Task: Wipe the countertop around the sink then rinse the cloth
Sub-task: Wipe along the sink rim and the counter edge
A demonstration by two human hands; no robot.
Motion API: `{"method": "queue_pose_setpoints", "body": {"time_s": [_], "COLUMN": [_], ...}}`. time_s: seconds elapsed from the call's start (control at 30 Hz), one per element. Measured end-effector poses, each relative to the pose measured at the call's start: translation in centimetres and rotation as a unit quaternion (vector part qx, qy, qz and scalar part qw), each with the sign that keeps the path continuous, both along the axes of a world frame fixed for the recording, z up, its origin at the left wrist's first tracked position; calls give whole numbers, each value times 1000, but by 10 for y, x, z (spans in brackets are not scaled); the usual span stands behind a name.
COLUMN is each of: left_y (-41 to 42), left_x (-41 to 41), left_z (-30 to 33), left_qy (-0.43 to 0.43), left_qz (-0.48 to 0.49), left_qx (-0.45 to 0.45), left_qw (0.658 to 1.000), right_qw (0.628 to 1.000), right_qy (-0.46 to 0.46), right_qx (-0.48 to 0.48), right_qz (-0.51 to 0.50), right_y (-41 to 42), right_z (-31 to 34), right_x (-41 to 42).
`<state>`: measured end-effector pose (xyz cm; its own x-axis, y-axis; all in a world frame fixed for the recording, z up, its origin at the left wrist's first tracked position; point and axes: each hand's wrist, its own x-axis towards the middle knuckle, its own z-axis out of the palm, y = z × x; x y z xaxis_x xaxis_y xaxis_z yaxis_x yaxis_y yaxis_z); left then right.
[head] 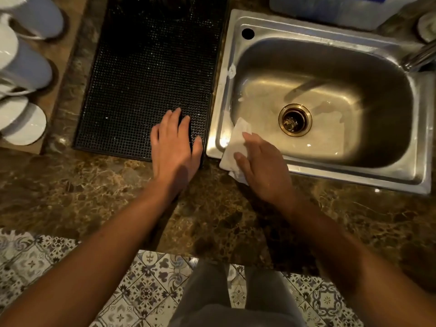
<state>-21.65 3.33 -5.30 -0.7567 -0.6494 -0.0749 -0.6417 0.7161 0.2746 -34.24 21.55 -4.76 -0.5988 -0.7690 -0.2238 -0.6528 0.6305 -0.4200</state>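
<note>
A white cloth point(236, 142) lies over the front-left corner of the steel sink point(354, 179), partly on the rim and partly on the brown marble countertop point(94, 197). My right hand point(264, 168) lies flat on the cloth, fingers spread, pressing it down. My left hand point(175, 145) rests palm down on the near right corner of the black drying mat point(146, 74), fingers apart, holding nothing. The sink basin is wet, with a brass drain point(295, 120) in its middle.
White mugs point(23, 69) stand on a wooden tray at the far left. A faucet point(422, 55) reaches in from the right edge. A translucent blue container point(339, 8) sits behind the sink. Patterned floor tiles point(146, 291) and my legs show below the counter edge.
</note>
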Motion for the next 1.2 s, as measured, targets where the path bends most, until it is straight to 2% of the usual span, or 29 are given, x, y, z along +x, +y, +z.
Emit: {"method": "queue_pose_setpoints", "body": {"time_s": [0.13,0.27,0.37,0.4,0.47,0.53,0.63,0.83,0.97,1.1,1.2], "left_y": [-37,-55,-53,-53,-57,-56,-55,-55,-54,-55,-55], "left_x": [-18,-32,-34,-35,-37,-36,-35,-35,-36,-35,-35], "left_z": [2,-6,-9,-9,-10,-11,-14,-13,-7,-7,-8], "left_qy": [-2,-30,-36,-41,-47,-51,-50,-54,-69,-77,-67], "left_qz": [-38,-19,-19,-16,-11,-9,-8,-12,-10,-8,-9], "left_qx": [-61,-53,-63,-66,-68,-66,-65,-64,-53,-42,-44], "left_qw": [997,998,997,997,997,996,997,996,996,996,997], "right_qw": [997,991,992,983,940,916,918,955,965,983,987], "right_qy": [34,-49,-13,-21,-99,-130,-75,-27,-57,-42,-13], "right_qx": [60,64,12,-29,-103,-135,-180,-142,-149,-131,-131], "right_qz": [-43,-102,-127,-181,-310,-354,-345,-260,-208,-125,-94], "right_y": [-37,-86,-109,-119,-149,-175,-203,-208,-172,-122,-118], "right_z": [-4,3,-3,-7,-13,-13,-13,-25,-24,-20,-19], "right_x": [7,-4,-11,-16,-32,-46,-65,-88,-52,4,5]}}
